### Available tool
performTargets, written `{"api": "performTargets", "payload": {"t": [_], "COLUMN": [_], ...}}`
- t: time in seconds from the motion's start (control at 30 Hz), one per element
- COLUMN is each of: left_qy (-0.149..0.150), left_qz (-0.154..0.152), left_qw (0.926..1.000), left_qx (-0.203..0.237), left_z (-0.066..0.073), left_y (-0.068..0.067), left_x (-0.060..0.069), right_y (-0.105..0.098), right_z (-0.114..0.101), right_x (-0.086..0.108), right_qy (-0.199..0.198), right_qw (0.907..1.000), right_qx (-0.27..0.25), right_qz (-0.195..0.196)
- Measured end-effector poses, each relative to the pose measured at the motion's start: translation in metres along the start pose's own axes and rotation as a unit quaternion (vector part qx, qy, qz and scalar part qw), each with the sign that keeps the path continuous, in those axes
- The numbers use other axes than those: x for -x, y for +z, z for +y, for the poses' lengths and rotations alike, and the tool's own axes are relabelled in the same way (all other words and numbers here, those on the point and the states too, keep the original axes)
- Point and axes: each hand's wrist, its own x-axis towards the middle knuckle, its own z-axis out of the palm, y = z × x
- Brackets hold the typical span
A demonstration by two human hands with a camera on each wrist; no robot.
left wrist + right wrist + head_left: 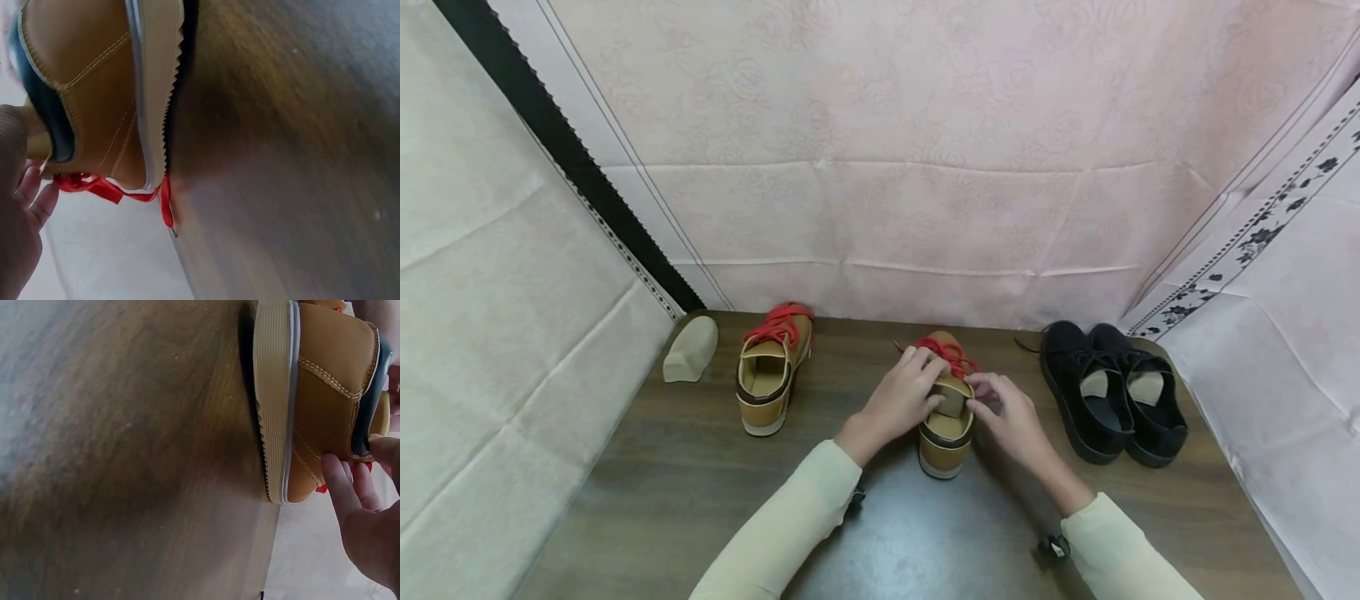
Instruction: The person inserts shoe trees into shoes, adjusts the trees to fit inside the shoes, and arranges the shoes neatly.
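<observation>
Brown shoe (942, 457) stands upright on the wooden surface (917, 550), near the middle, with its heel toward the person and its toe toward the back edge. In its opening shows a pale piece (951, 403), a tongue or an insert, I cannot tell which; red laces (953, 357) lie just ahead of it. The left hand (904, 392) has its thumb bent over the collar and its fingers close by on the outer side, so it seems to pinch this rim. The right hand (1011, 417) pinches the opposite rim, thumb above and fingers against the outside, with only a small gap between. I judge that the step in hand is arranging the shoe's mouth; the next move would call for the rim held apart evenly, without the heel lifting. Outward from here, the toe has little room before the cloth (880, 217) behind. To the left, bare surface reaches to the other brown shoe (762, 413), and beyond it a cream insert (690, 350) lies near the side edge. To the right, black shoes (1078, 412) leave a narrower gap; toward the person is the widest room.
</observation>
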Motion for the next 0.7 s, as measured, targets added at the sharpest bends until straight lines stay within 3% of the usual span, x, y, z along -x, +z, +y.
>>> {"api": "performTargets", "payload": {"t": [0.23, 0.43, 0.7], "left_qy": [0.014, 0.019, 0.025], "left_qz": [0.030, 0.037, 0.042], "left_qw": [0.9980, 0.9980, 0.9986], "left_qx": [0.054, 0.046, 0.020], "left_z": [-0.005, -0.009, -0.013], "left_y": [-0.013, -0.021, -0.025], "left_x": [0.008, 0.014, 0.025], "right_y": [-0.003, -0.005, -0.004], "right_z": [-0.006, -0.013, -0.019], "right_x": [0.006, 0.011, 0.019], "right_qy": [-0.027, -0.053, -0.126], "right_qw": [0.9989, 0.9975, 0.9874], "right_qx": [0.037, 0.042, 0.090], "right_qz": [0.007, 0.018, 0.029]}}
